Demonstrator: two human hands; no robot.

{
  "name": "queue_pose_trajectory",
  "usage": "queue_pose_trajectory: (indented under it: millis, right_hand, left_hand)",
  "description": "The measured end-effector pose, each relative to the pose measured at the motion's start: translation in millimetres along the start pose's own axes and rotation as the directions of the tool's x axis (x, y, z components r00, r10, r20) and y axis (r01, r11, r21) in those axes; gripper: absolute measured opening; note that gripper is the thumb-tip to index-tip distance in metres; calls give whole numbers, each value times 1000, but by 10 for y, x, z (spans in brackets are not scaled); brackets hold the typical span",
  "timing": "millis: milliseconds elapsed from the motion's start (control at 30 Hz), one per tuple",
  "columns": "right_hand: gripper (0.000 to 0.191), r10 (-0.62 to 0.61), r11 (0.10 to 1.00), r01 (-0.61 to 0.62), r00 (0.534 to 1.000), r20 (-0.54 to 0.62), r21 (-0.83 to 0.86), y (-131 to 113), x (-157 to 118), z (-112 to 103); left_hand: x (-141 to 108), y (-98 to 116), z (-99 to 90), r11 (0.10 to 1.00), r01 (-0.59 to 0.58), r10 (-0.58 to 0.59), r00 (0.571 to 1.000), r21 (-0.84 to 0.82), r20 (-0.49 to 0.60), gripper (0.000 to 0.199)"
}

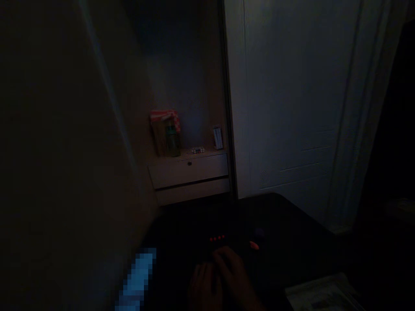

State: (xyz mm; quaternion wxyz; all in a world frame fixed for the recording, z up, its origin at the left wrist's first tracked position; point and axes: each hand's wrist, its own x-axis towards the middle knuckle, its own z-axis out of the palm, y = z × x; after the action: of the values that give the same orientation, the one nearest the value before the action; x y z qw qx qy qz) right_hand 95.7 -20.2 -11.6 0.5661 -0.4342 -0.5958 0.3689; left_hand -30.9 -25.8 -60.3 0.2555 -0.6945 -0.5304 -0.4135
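The scene is very dark. My left hand rests low on the black table, fingers stretched forward side by side and thumb a little apart; I make out nothing in it. Close against it on the right, my right hand reaches in with bent fingers drawn together, their tips near the left hand. Whatever they may hold is too dark to see. Just beyond the fingers lies a row of several small red balls. To the right are an orange lump and, behind it, a dim purple lump.
A paper-like sheet or packet lies at the table's right front. Lower left is a blurred-out bright screen. Behind stand a drawer unit bearing a green bottle and a red-patterned bag, and a pale door.
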Motion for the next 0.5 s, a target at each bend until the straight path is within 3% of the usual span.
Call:
queue_pose_trajectory:
  millis: [300, 500]
  right_hand:
    - [34, 72, 995, -71, 997, -1, 72, 47, 24, 17]
    - [28, 33, 997, -32, 999, -7, 74, 1, 16, -4]
  left_hand:
    - [36, 14, -48, 999, -35, 36, 999, 28, -40, 26]
    - [83, 14, -101, 997, -38, 38, 999, -66, 7, 23]
